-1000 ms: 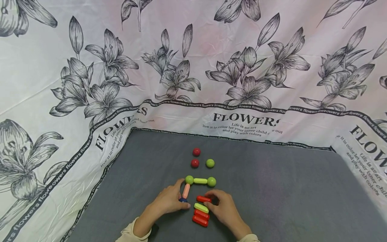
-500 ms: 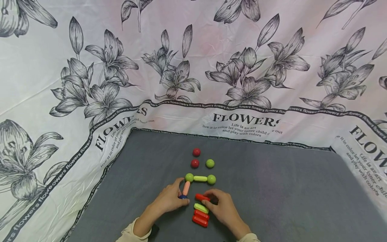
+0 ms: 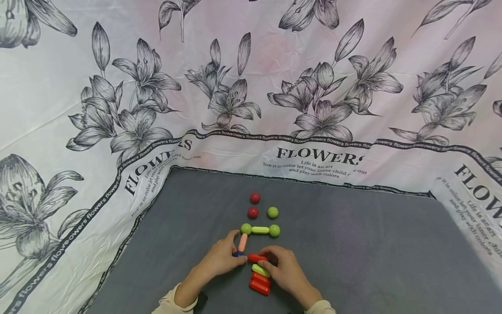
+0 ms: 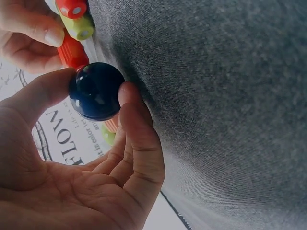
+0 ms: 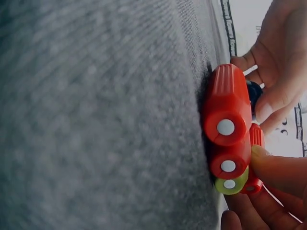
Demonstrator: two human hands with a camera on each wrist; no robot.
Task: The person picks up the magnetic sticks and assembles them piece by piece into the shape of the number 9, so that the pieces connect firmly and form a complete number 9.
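My left hand [image 3: 221, 258] pinches a dark blue ball [image 4: 97, 92] between thumb and fingers. From that ball a pink magnetic rod [image 3: 242, 243] runs forward to a green ball [image 3: 245, 229], which a light green rod [image 3: 260, 230] links to another green ball [image 3: 274, 230]. A red magnetic rod [image 4: 73, 51] is pinched in my right hand [image 3: 287, 269], its end right by the blue ball in the left wrist view. Just in front of my right fingers lie a yellow-green rod [image 3: 260, 270] and two red rods [image 5: 226, 103], side by side.
Two red balls [image 3: 255, 198] and a loose green ball [image 3: 273, 212] sit farther back on the grey tabletop [image 3: 353, 244]. A white cloth with printed flowers [image 3: 321, 104] hangs behind the table and along its sides.
My right hand has brought the red rod left, up to the blue ball. The joined balls and rods have shifted slightly forward with my left hand. The loose balls stay put.
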